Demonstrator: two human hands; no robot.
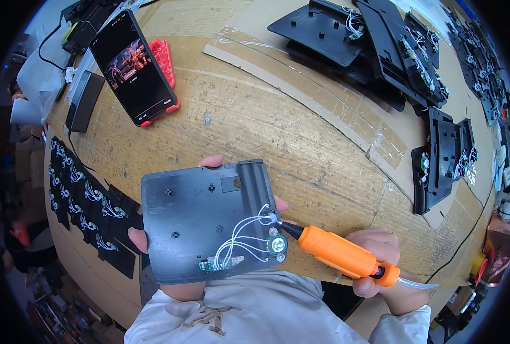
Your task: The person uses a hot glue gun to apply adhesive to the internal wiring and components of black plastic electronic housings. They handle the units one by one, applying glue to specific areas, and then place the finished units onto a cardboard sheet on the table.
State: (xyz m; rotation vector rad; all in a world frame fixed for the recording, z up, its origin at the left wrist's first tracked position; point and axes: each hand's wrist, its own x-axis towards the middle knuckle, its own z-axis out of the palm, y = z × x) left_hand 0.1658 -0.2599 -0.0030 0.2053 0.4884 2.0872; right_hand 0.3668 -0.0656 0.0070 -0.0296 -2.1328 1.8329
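My left hand (141, 239) holds a dark grey plastic panel (197, 212) from beneath; only its fingertips show at the panel's edges. White wires, a small green circuit board (212, 265) and a round speaker (277, 245) sit on the panel's lower right. My right hand (376, 252) grips an orange powered screwdriver (341, 255). Its black tip touches the panel near the speaker, at about the right edge.
A phone in a red case (133, 67) lies lit at the upper left of the cardboard-covered bench (278, 126). Stacks of similar black panels (381, 51) lie at the upper right and right; a row of them (88, 206) runs along the left edge.
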